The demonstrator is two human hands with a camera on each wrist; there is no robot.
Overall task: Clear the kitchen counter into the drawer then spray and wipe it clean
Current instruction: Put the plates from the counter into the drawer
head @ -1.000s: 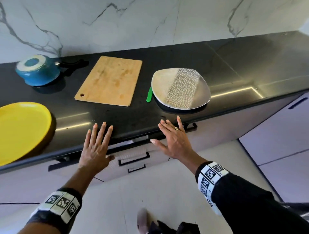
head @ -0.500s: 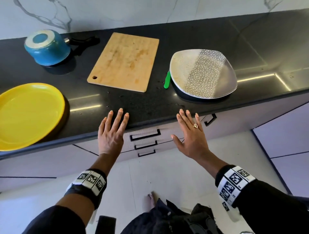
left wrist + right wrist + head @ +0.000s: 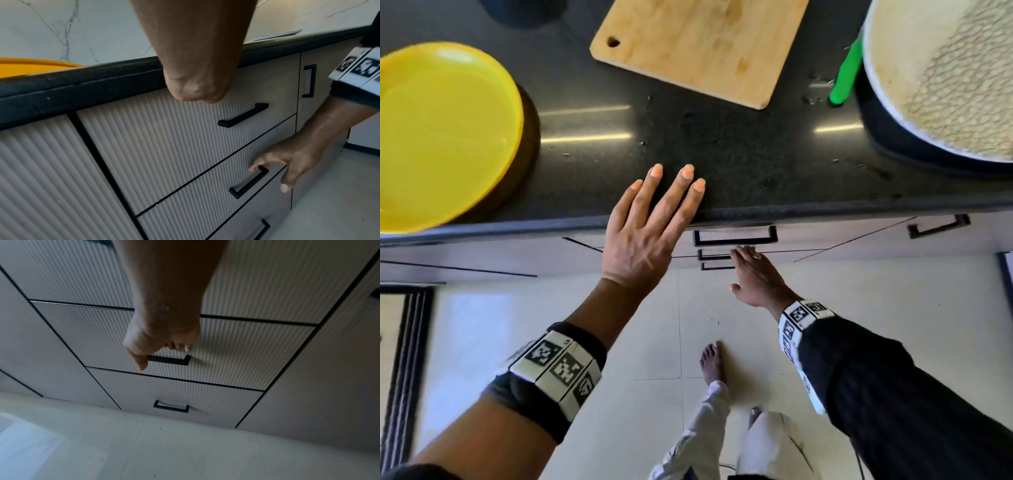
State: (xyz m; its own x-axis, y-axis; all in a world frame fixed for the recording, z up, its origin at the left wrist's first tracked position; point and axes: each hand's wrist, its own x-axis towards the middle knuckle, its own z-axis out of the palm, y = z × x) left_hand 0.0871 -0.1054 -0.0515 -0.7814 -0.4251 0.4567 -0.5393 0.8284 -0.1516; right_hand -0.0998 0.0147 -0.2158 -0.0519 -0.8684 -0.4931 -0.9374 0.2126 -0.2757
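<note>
Head view is showing me the table (image 3: 722, 144) from above: my left hand (image 3: 643, 236) is lying flat at its front edge, fingers straight and spread, holding nothing. My right hand (image 3: 756, 277) is reaching down at the stacked drawers, but from this angle I cannot tell its grip.

The wrist views are settling that. On the left wrist view the right hand's fingers (image 3: 265, 160) are hooking over the middle drawer's black handle (image 3: 248, 183), thumb hanging free below. The right wrist view is confirming it: fingers curling round the handle's left part, the middle drawer (image 3: 236, 350) sitting flush and closed, the bottom drawer (image 3: 205, 394) closed beneath it. The top drawer handle (image 3: 242, 114) is untouched.

On the table I am noting a yellow plate (image 3: 441, 133) at left, a wooden cutting board (image 3: 698, 44), a green utensil (image 3: 844, 75) just beside a patterned dish (image 3: 941, 72) at right, and scattered crumbs. My own left forearm is blocking much of the left wrist view.

Against half a second ago: both hands were hovering open at the table edge; the right one has since dropped to the handle, and the blue pot is no longer in frame.
</note>
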